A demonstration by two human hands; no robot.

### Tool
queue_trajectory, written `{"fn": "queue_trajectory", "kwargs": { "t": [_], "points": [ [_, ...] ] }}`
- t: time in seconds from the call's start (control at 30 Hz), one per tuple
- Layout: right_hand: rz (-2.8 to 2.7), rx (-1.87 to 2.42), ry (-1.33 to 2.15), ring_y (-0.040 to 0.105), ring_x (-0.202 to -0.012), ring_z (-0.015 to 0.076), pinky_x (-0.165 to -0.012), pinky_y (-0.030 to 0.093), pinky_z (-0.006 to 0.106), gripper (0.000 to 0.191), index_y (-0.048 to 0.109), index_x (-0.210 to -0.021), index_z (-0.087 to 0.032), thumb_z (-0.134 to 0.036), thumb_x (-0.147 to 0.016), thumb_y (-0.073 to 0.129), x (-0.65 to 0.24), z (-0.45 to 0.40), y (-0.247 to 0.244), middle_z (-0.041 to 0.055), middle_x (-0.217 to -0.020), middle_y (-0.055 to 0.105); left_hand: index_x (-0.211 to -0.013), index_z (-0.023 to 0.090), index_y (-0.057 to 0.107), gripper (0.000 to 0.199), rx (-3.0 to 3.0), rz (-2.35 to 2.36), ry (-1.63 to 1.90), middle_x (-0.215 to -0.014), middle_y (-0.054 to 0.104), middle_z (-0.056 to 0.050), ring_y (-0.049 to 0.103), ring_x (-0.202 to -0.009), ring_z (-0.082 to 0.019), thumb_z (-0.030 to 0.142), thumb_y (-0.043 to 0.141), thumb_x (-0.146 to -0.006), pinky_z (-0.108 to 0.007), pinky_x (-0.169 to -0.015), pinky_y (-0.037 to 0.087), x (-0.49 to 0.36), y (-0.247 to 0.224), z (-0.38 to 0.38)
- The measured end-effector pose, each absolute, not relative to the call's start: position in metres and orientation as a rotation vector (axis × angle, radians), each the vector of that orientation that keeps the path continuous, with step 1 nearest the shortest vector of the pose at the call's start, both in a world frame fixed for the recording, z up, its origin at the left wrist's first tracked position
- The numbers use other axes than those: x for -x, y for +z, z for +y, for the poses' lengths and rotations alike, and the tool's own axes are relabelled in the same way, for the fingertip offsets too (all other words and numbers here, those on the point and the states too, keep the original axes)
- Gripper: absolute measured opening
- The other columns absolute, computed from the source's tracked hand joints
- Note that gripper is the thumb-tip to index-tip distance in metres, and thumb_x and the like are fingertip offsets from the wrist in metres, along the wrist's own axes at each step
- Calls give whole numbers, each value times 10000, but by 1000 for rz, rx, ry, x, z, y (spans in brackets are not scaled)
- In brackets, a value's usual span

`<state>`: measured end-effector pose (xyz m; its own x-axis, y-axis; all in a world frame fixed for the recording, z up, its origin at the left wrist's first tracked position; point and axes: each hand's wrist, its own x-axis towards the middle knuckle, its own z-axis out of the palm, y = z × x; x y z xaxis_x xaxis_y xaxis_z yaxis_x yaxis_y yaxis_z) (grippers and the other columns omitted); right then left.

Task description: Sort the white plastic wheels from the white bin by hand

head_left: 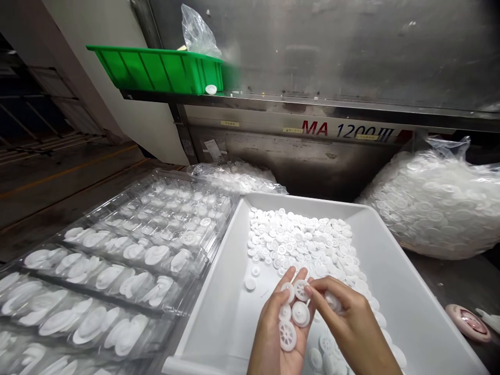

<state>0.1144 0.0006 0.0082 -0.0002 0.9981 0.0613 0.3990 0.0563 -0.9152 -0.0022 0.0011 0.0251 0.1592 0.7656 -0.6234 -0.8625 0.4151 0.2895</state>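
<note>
Metal machinery (332,161) backs the pale tray (219,297) over which, through the head camera, I see the left hand (273,315) cupping several white wheels (287,335) — one spoked wheel (301,290) near its fingertips, just left of the right hand (346,307), whose thumb and forefinger pinch that rim.

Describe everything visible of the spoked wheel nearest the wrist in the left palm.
The spoked wheel is round, white and plastic-looking, with a rim, spokes with darker gaps between, and a small hub. It lies on the left hand, spokes facing the camera; whether it touches the knobbed wheel beyond is unclear.
</note>
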Motion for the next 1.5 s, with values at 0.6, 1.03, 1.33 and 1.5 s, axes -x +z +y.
{"fn": "queue_trajectory", "kwargs": {
  "t": [0.6,1.03,1.33,1.5],
  "points": [
    [-1816,1268,491,517,-526,120,-500,401,235,235,609,-1036,-251,-286,-806,644,-119,-24,-6,-21,-660,514,-1230,158,501,403,193,722,1024,-1295,550,-89,533,-1146,-229,253,468,-840,-282,-864,479,16,24,-1],
    [-2114,1220,346,557,-515,115,-463,450,203,197,528,-1025,-199,-232,-840,588,-120,-25,-7,-13,-652,535,-1262,154,469,441,206,732,989,-1297,544,-96,522,-1154,-240,264,425,-838,-321,-883,439,19,27,-2],
    [-2204,1203,354,608,-554,115,-476,476,181,194,555,-1014,-200,-268,-838,601,-122,-21,3,-7,-694,589,-1263,159,467,443,215,736,954,-1253,578,-101,544,-1130,-226,279,409,-841,-296,-849,453,20,33,-5],
    [-2119,1277,341,573,-531,121,-466,448,210,147,562,-981,-202,-236,-838,569,-117,-25,1,-5,-678,573,-1260,152,471,438,215,731,966,-1266,567,-101,546,-1126,-250,271,397,-845,-323,-853,470,19,33,-6]
  ]
}}
